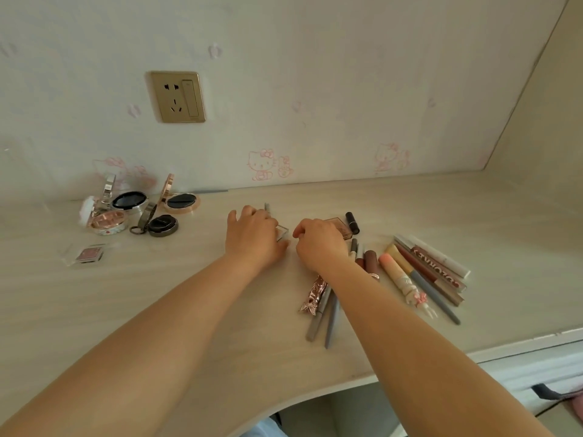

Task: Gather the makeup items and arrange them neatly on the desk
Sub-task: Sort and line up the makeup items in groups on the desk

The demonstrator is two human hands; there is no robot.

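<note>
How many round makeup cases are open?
4, all at the desk's far left: silver compact, rose-gold compact, floral compact, dark compact. None seems hidden.

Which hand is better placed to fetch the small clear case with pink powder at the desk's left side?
Probably the left hand: the clear case lies on its side, while the right hand is farther away.

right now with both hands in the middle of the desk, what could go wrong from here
1. The right forearm lies over the pencils and rose-gold tube; pulling back could drag them toward the desk's front edge.
2. The black lipstick stands upright just beyond the right hand; a nudge might topple it.
3. The left hand covers a small clear case; the open compacts to its left could get knocked by a sweep that way.
</note>
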